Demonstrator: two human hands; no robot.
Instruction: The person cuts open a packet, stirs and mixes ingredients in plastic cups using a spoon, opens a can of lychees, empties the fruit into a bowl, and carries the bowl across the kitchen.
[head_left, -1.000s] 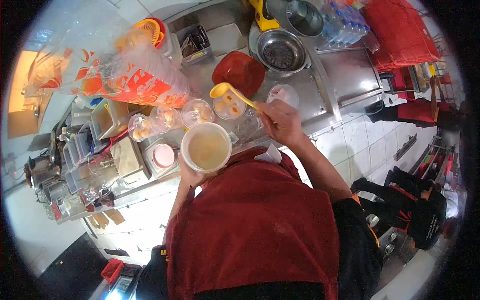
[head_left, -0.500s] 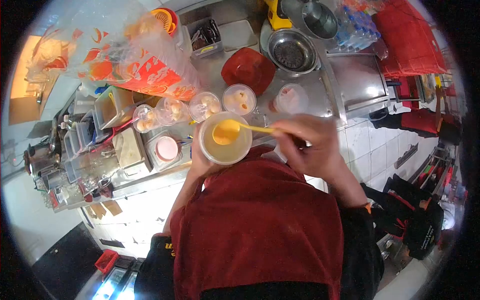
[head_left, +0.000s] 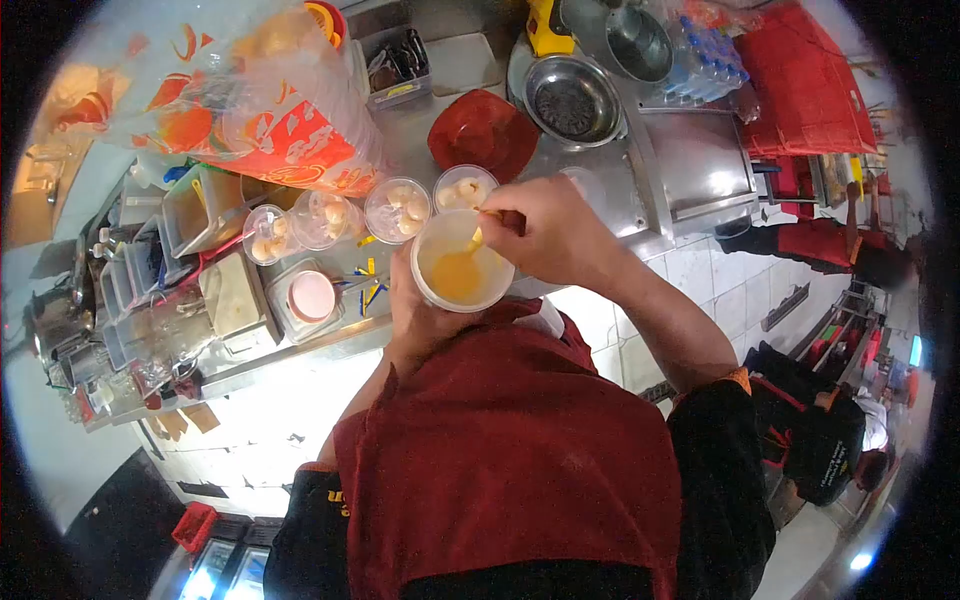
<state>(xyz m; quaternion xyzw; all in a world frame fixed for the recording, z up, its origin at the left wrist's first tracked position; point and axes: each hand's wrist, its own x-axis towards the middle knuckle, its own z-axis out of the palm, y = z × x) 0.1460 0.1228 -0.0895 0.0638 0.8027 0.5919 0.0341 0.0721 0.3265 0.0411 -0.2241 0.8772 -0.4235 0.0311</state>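
My left hand (head_left: 412, 318) is wrapped round the side of a white plastic tub (head_left: 503, 282), held in front of my chest. My right hand (head_left: 558, 235) grips the handle of a yellow ladle (head_left: 476, 240) above the tub's rim. The ladle's bowl is down inside the tub, in a murky liquid, and shows only as a blurred yellow-orange patch. Just beyond the tub stands a see-through cup (head_left: 466, 188) with pale round pieces in it. Several similar cups (head_left: 399, 210) line up to its left.
A red square dish (head_left: 483, 135) and a steel bowl (head_left: 572, 102) sit farther back on the steel counter. A large bag of plastic cups (head_left: 300, 125) lies at the back left. A pink-filled container (head_left: 312, 297) stands left of my left hand. Another person (head_left: 825, 445) is at the right.
The ladle has gone from raised, nearly level, above the tub to steeply tilted down into its liquid. My right hand has moved left and up, over the rim.
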